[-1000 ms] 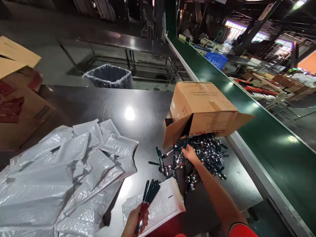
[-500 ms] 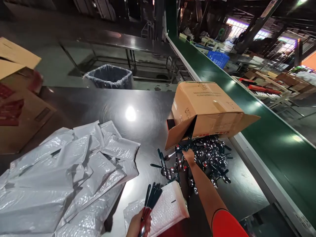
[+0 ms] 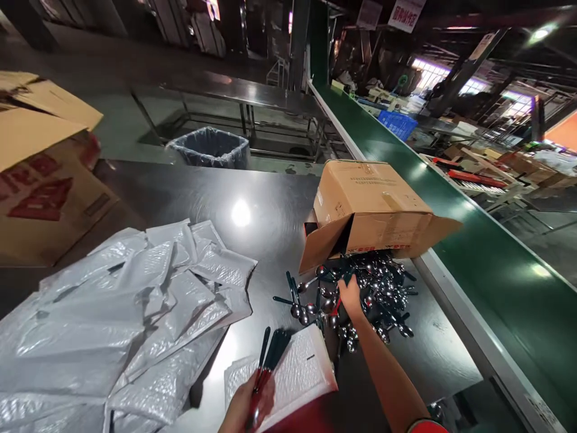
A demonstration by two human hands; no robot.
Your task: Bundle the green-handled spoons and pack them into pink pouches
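My left hand (image 3: 246,400) is closed round a bundle of spoons (image 3: 273,355), their dark green handles pointing up and away from me. Beneath and beside it lies a small stack of white bubble mailers (image 3: 300,367). At the near left edge of a loose pile of spoons (image 3: 383,282), my right hand (image 3: 350,296) pinches a spoon. A dark handle shows above those fingers and a shiny, reddish part below them; the grip itself is partly hidden. Several more spoons (image 3: 300,304) lie scattered left of the pile.
An open cardboard box (image 3: 374,186) lies on its side behind the pile. Filled white mailers (image 3: 135,325) are heaped at left, near another carton (image 3: 49,192). A green conveyor belt (image 3: 487,264) runs along the right. Past the table (image 3: 207,192) stands a lined bin (image 3: 211,147).
My right hand has shifted slightly within the near left part of the pile, and a spoon now shows in its fingers. My left hand keeps its bundle, slightly lower and further left in view.
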